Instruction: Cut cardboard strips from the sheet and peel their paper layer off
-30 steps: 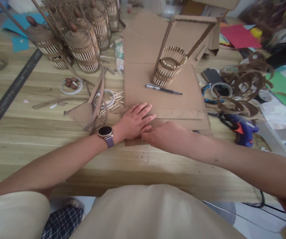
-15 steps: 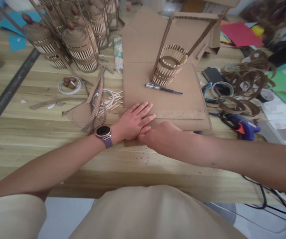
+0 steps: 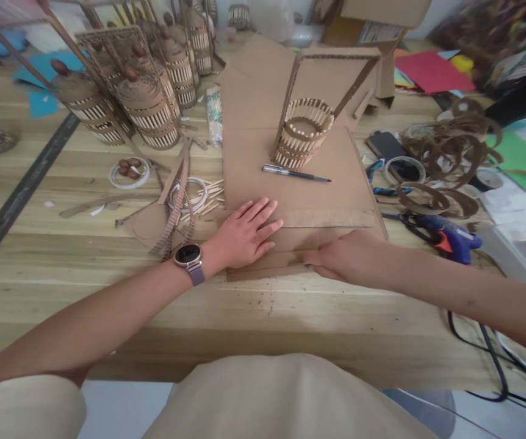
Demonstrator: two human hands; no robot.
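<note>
My left hand [image 3: 246, 234], with a watch on its wrist, lies flat with fingers spread on the near left part of a brown cardboard sheet [image 3: 299, 189] on the wooden table. My right hand [image 3: 346, 256] rests palm down on the sheet's near edge, to the right of the left hand, its fingers closed along a narrow cardboard strip [image 3: 285, 261]. What the fingers grip is hidden under the hand. Farther back on the sheet lie a pen [image 3: 296, 174] and a round stick-walled basket [image 3: 302, 134] with a tall cardboard handle.
Several finished stick baskets [image 3: 146, 110] stand at the back left. Tape rings [image 3: 130, 172], loose sticks and corrugated strips lie left of the sheet. A glue gun [image 3: 446, 235], scissors, curled cardboard strips [image 3: 450, 152] and coloured paper crowd the right. Cables hang off the near right edge.
My right hand has slid to the right along the sheet's near edge, away from the left hand it was touching. The left hand stays flat in place. The view tilted slightly.
</note>
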